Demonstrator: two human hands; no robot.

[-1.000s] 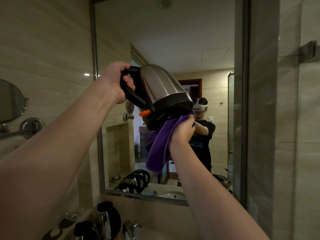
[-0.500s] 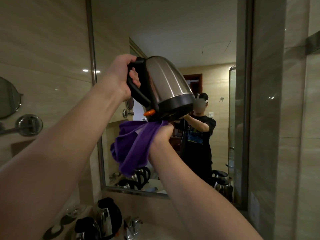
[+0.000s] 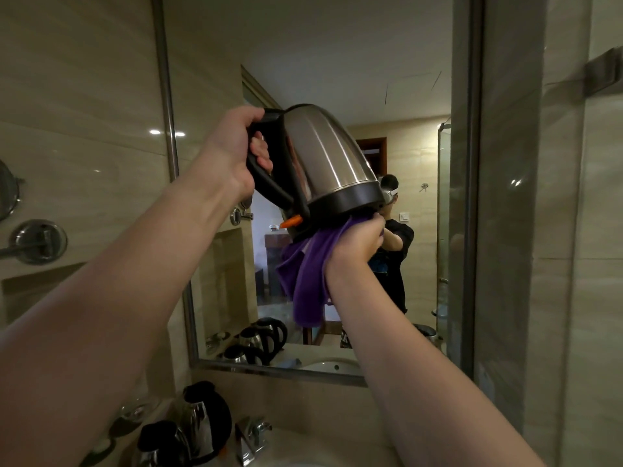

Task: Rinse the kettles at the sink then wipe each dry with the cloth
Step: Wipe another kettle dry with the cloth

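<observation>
- Landmark: big wall mirror (image 3: 337, 62) w/ metal frame, set in beige tiled wall.
- Stainless-steel electric kettle (image 3: 323, 163) w/ black plastic handle, black base ring & orange switch is held up high in front of the mirror, tilted so its underside faces down-right.
- Left hand (image 3: 232, 156) grips the black handle; fingers curled tight round it, thumb over the top.
- Right hand (image 3: 359, 242) is under the kettle's base, in front of the mirror's lower centre; fingers bunched together, clutching a purple soft cloth (image 3: 308, 281) and pushing it up against the black base ring.
- Rest of the cloth hangs loose below the kettle, beside the right wrist.
- Below the mirror's bottom-left corner, on the counter: 2 more steel kettles w/ black handles, a rear one (image 3: 205, 412) & a front one (image 3: 161, 443), close together; can't tell if touching.
- Chrome tap (image 3: 251, 436) stands just right of those kettles, under the mirror's lower edge.
- Left of the mirror: round chrome wall fitting (image 3: 38, 241) on the tile.
- In the mirror: reflection of the person, the kettles & a white basin.
</observation>
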